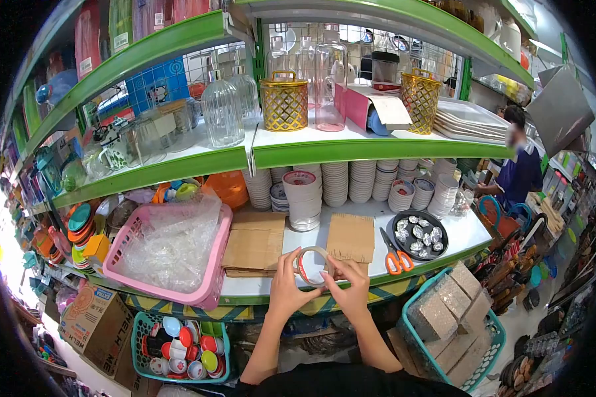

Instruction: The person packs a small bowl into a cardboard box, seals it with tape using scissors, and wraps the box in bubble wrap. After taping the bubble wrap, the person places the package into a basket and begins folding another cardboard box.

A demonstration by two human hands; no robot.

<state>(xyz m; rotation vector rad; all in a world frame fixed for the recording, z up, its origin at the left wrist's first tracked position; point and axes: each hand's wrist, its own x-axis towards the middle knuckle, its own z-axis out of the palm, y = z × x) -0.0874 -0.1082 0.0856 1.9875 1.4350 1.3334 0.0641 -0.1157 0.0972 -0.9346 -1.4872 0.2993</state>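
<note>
We recorded the green shelving [377, 149] as the largest unit; its lower level formed a white surface [470, 231] at working height. A pink basket [215, 264], lined with clear plastic film, overhung the surface's front edge at the left. A teal basket [490, 337] of glittery blocks stood lower down at the right, in front of the surface. Stacked cardboard sheets [255, 241] lay flat just beside the pink basket, and a single cardboard piece [351, 237] lay to their right.

The left hand [286, 284] and right hand [351, 288] met in front of the surface's edge, below the cardboard piece. A black tray [446, 238] of foil-wrapped items sat right of the cardboard piece, with orange-handled scissors [396, 259] just beside it.

The tape roll [311, 251] was held upright between both hands, above the front edge. The left fingers were curled narrowly around its left side; the right fingers were pinched closed on its right rim.
</note>
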